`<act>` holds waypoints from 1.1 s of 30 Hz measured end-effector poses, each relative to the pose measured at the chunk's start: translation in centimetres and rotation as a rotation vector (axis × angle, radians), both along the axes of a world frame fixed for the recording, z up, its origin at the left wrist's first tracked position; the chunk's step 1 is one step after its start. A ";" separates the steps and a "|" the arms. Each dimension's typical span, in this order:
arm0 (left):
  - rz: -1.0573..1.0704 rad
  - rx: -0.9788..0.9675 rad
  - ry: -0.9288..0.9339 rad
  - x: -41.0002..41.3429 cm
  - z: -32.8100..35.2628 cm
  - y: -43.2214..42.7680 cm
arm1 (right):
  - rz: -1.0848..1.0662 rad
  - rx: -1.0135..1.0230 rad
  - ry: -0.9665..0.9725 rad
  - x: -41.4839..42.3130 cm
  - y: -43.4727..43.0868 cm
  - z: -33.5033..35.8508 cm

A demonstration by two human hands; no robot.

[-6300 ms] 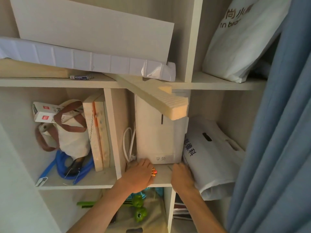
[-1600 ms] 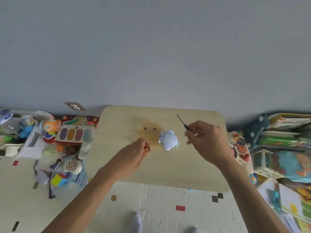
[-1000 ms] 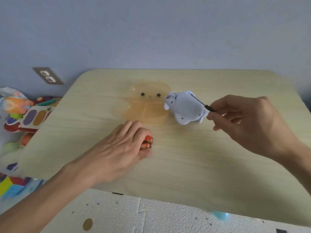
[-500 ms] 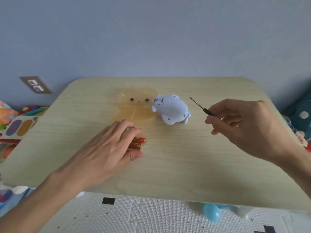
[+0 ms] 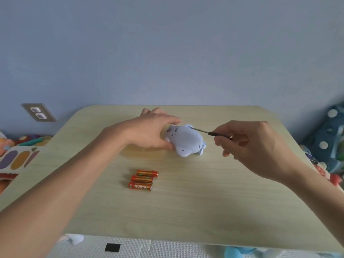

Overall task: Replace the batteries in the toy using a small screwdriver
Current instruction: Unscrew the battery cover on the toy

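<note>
Left hand (image 5: pixel 149 131) grips toy (image 5: pixel 186 141) on table (image 5: pixel 204 202); right hand (image 5: pixel 256 148) pinches screwdriver (image 5: pixel 208 132), tip at toy; three batteries (image 5: pixel 143 180) lie nearby.

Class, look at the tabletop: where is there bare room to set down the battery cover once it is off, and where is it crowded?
Free: the table in front of the three batteries, and its right side below the right hand. Crowded: the far middle, where the left hand, toy and screwdriver meet.
</note>
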State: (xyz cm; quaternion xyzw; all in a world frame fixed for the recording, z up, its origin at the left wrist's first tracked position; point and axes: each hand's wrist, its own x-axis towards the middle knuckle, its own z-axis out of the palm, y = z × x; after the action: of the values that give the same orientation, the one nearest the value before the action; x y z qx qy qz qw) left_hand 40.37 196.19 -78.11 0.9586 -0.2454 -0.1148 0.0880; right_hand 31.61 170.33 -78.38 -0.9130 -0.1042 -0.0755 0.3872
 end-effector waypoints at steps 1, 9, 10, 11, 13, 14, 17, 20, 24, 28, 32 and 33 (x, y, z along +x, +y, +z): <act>-0.011 -0.026 -0.013 -0.1 -0.2 -0.1 | -0.003 0.005 0.005 -0.2 -0.1 -0.2; -0.125 -0.315 -0.158 -2.2 -1.8 0.0 | 0.009 0.110 -0.027 -1.8 -1.4 0.0; -0.132 -0.356 -0.142 -2.7 -2.2 -0.1 | 0.022 0.122 -0.048 -2.2 -1.6 0.2; -0.144 -0.382 -0.127 -3.2 -2.5 -0.2 | 0.031 0.129 -0.074 -2.7 -1.7 0.2; -0.171 -0.418 -0.105 -4.0 -2.8 -0.5 | 0.040 0.110 -0.129 -3.5 -1.9 0.2; -0.178 -0.449 -0.092 -4.4 -2.8 -0.6 | 0.050 0.086 -0.152 -3.8 -1.9 0.2; -0.176 -0.569 -0.030 -5.3 -2.5 -0.9 | 0.081 0.057 -0.194 -4.6 -1.9 0.1; -0.146 -0.707 0.046 -6.0 -2.7 -1.3 | 0.085 0.052 -0.215 -5.0 -1.8 0.2; -0.117 -0.751 0.075 -6.5 -3.1 -1.7 | 0.090 0.022 -0.228 -5.1 -1.9 0.4; -0.113 -0.746 0.072 -6.7 -3.0 -1.8 | 0.087 -0.025 -0.239 -5.3 -1.9 0.6; -0.127 -0.730 0.066 -6.9 -2.9 -1.8 | 0.091 -0.092 -0.269 -5.4 -1.9 0.6; -0.134 -0.723 0.058 -7.0 -2.9 -1.9 | 0.098 -0.110 -0.284 -5.5 -1.8 0.7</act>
State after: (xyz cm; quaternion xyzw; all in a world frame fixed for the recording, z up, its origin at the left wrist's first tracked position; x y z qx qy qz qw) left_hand 33.37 194.33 -81.01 0.8437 -0.3296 -0.0533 0.4204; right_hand 26.15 168.50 -77.69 -0.9068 -0.2062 -0.1790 0.3213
